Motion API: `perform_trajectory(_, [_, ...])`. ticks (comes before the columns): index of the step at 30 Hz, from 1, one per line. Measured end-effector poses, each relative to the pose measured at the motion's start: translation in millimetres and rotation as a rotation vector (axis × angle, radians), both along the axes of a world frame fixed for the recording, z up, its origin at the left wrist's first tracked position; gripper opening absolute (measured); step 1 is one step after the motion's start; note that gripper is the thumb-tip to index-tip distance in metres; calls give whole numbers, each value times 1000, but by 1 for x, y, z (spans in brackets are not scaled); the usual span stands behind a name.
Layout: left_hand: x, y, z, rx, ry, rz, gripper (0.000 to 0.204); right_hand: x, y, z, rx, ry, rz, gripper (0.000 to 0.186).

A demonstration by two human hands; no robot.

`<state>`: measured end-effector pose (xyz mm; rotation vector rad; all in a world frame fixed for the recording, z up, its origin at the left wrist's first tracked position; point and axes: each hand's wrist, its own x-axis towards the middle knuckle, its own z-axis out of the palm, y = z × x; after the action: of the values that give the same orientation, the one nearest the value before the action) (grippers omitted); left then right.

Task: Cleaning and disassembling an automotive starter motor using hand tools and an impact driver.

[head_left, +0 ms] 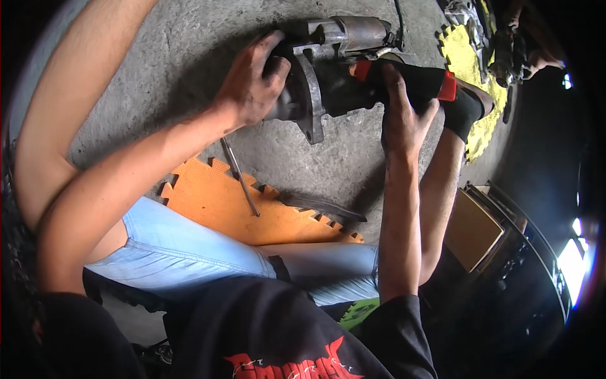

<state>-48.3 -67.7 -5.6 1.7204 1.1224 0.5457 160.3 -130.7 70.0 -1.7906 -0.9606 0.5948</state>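
A dark, greasy starter motor [344, 95] with a cylindrical solenoid [363, 33] on its upper side lies over the concrete floor. My left hand [252, 82] is closed round its left end, beside the grey metal flange [310, 95]; some fingertips are hidden. At the motor's right end is my right hand [407, 117], gripping low on the body, with its other fingers out of sight. My right foot, in black and red footwear [413, 82], lies against the motor next to that hand. A slim metal rod-like tool [240, 177] rests nearer to me.
An orange foam mat [218, 205] lies before my legs, with a dark curved strip [325, 206] at its edge. A yellow mat [467, 57] with metal parts [502, 63] is at the far right. A tan panel [473, 230] stands at the right.
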Motion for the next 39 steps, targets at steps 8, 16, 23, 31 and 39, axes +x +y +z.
perform_trajectory(8, [1,3,-5,178,-118,84,48,-3,4,-3,-88,84,-92,32])
perform_trajectory(16, [2,1,3,134,-138,92,47,3,8,6,128,-129,266,13])
perform_trajectory(23, [6,2,9,2,-164,80,49,-9,6,-1,72,7,24,14])
perform_trajectory(31, [1,3,-10,107,-87,69,51,6,12,10,99,-290,381,21])
perform_trajectory(39, [3,0,-1,98,-85,89,52,1,15,5,47,-57,184,19])
